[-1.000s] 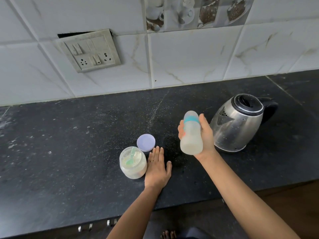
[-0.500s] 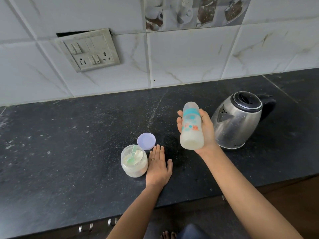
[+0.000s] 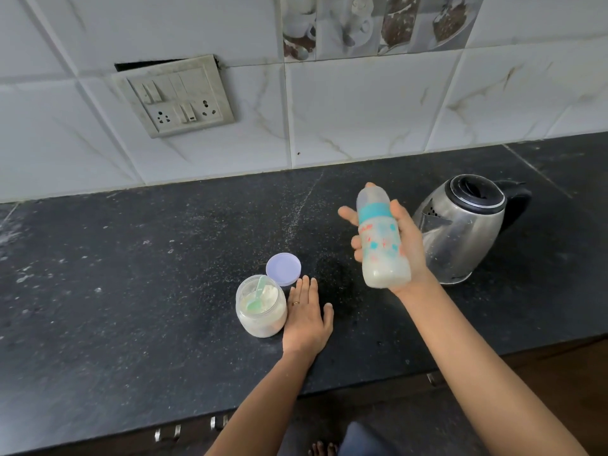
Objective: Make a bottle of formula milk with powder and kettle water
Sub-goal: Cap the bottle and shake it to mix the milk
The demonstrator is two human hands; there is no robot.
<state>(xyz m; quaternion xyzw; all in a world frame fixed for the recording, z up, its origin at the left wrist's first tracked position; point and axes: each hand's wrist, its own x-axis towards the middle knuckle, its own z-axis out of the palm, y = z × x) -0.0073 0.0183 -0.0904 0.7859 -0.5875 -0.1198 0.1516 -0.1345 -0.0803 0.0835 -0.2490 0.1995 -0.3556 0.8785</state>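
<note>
Capped feeding bottle [image 3: 383,248], teal collar uppermost, tilted a little toward the wall, milky liquid pooled at its base, held in the air above the dark counter [image 3: 131,291], just in front of the steel kettle [image 3: 460,232] and apart from it. Gripped round the body by the right hand [image 3: 409,248], fingertips [image 3: 357,250] curled into view on the bottle's left side. Judged to be the mixing step: best done with short wrist flicks rather than wide swings, so as not to strike the kettle close behind. Worth checking first that collar and cap are screwed tight, to avoid spraying milk. Wise to clamp at mid-body and look for clumps near the base before stopping. Left hand [image 3: 307,319] lying flat on the counter, fingers straight and together, holding nothing, just beside the open powder jar [image 3: 261,320], green scoop [image 3: 258,296] resting inside. Lilac lid [image 3: 283,269] on the counter behind the jar, touching it or nearly so; impossible to tell which. Sensible to recap the jar afterwards with that free hand. Beyond, tiled wall with a socket plate [image 3: 174,97].
</note>
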